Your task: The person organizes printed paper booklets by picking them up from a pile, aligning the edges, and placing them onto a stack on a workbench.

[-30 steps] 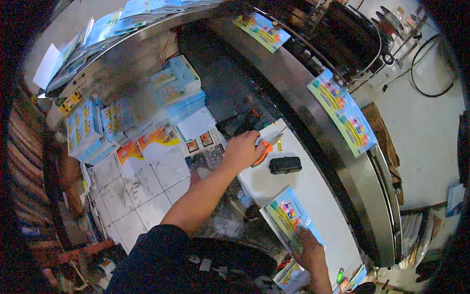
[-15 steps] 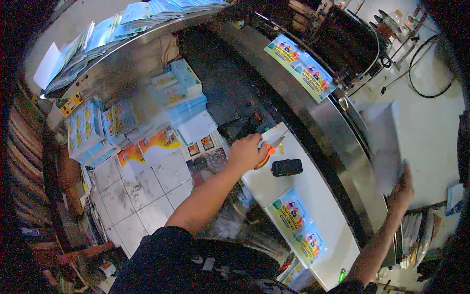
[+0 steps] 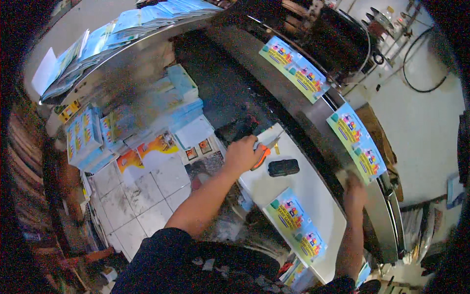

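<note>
Blue-and-yellow, a printed sheet [image 3: 360, 147] lies right of frame centre, the blurred right hand [image 3: 355, 193] at its lower end; the left hand [image 3: 241, 156] sits mid-frame at orange scissors [image 3: 264, 154]. Whether either grips, I cannot tell.

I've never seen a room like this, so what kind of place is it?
Probably a printing workshop: matching colourful sheets lie on a long metal ledge, with paper stacks nearby.
</note>
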Demonstrator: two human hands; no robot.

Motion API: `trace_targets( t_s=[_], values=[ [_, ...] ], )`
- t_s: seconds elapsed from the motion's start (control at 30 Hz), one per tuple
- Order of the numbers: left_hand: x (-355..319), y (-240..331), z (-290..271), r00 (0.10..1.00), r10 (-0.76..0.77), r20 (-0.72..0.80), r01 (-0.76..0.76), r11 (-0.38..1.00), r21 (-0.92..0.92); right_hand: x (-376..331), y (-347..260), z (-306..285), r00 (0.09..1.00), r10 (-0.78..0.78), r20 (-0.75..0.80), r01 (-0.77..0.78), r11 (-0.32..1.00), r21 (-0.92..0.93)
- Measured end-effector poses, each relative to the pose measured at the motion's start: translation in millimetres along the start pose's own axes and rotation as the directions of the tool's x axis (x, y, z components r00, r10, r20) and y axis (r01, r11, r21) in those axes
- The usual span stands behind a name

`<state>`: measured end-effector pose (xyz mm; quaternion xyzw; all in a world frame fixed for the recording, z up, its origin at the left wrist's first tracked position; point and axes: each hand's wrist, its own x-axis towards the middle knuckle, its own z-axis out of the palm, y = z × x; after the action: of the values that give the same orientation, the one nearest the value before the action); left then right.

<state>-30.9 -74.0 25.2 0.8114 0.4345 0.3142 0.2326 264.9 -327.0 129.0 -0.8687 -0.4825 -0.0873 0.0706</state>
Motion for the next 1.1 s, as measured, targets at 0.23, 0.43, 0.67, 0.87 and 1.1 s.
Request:
trace_targets(
  t_s=[0.23, 0.43, 0.67, 0.87, 1.1],
  values=[
    [-1.2, -2.0, 5.2, 0.999, 0.030, -0.022, -0.029, 0.999, 0.017, -148.4, -67.9, 11.5, 0.830, -0.224, 0.510, 0.047, 0.941, 0.336],
    [-0.5, 1.1, 3.7, 1.000, 0.007, 0.019, -0.008, 0.998, 0.060, -185.3, -75.3, 16.5, 0.802, -0.217, 0.557, 0.156, 0.975, 0.155],
    [0.1, 4.0, -2.0, 0.998, -0.026, 0.049, 0.024, 0.999, 0.044, -180.6, -73.0, 15.0, 0.861, -0.267, 0.432, 0.214, 0.962, 0.166],
    [0.8, 4.0, -3.1, 0.993, -0.077, 0.094, 0.071, 0.996, 0.057, -137.7, -25.9, -30.0, 0.861, -0.110, 0.497, -0.050, 0.953, 0.298],
    [0.4, -3.2, 5.2, 0.999, -0.013, 0.036, 0.012, 1.000, 0.013, 2.4, 49.2, -117.9, 0.848, 0.035, -0.528, -0.044, 0.999, -0.005]
  ],
)
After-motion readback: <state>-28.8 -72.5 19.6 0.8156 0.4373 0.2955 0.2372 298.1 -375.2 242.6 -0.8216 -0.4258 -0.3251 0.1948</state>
